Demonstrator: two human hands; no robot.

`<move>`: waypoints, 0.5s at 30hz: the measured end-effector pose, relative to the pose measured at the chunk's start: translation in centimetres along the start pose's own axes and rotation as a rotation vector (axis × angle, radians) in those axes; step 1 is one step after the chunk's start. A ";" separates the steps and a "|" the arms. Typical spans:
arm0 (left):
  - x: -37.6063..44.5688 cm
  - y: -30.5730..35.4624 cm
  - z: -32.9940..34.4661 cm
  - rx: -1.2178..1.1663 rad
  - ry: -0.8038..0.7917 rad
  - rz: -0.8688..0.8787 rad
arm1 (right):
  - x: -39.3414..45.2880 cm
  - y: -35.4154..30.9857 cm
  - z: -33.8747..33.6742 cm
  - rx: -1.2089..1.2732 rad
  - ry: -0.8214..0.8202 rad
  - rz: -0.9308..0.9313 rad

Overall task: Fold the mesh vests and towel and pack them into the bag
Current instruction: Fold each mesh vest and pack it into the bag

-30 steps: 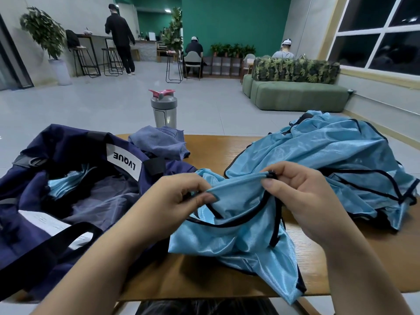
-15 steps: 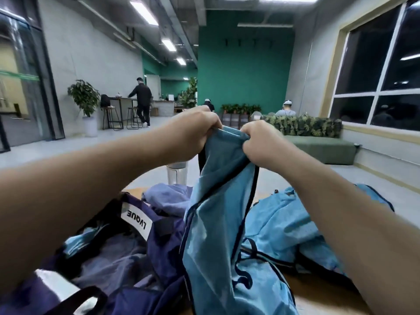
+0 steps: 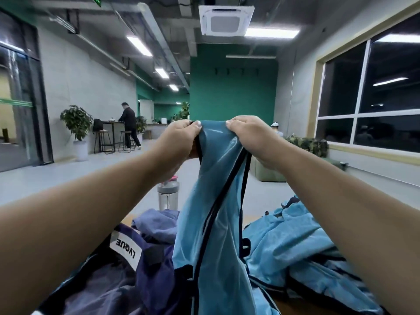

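Both hands are rising higher than a moment ago: left hand and right hand are pinching the vest top edge, body hanging below fingers over bag. Shaking-out step; next is spreading shoulders apart for folding.

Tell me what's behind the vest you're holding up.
Behind the held vest, gripped by the left hand and right hand, show a shaker bottle, purple towel and more blue vests. The table beneath is mostly covered.
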State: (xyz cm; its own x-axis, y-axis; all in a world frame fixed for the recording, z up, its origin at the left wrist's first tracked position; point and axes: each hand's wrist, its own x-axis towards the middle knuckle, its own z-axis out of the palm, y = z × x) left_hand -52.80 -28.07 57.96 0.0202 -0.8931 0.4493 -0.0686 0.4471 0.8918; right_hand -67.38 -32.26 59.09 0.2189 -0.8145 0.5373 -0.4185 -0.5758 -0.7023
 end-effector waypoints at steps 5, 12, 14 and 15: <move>-1.2 -0.9 1.0 -0.086 -0.261 -0.149 | 0.2 -0.1 -0.3 0.012 0.090 0.011; -2.8 -3.1 -0.3 0.109 -0.941 -0.383 | 0.8 2.8 -3.1 0.025 0.288 0.045; -2.8 -3.2 -0.5 0.329 -0.988 -0.302 | 0.8 3.5 -3.8 -0.022 0.307 0.066; -2.7 -2.9 -0.7 0.473 -0.988 -0.241 | 0.8 3.9 -4.1 -0.048 0.311 0.067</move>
State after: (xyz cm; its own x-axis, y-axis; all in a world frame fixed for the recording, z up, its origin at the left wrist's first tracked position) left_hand -51.96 -26.97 54.21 -0.7016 -0.6948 -0.1581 -0.5460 0.3816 0.7459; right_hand -72.48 -34.87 58.73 -0.0871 -0.7853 0.6129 -0.4654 -0.5119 -0.7221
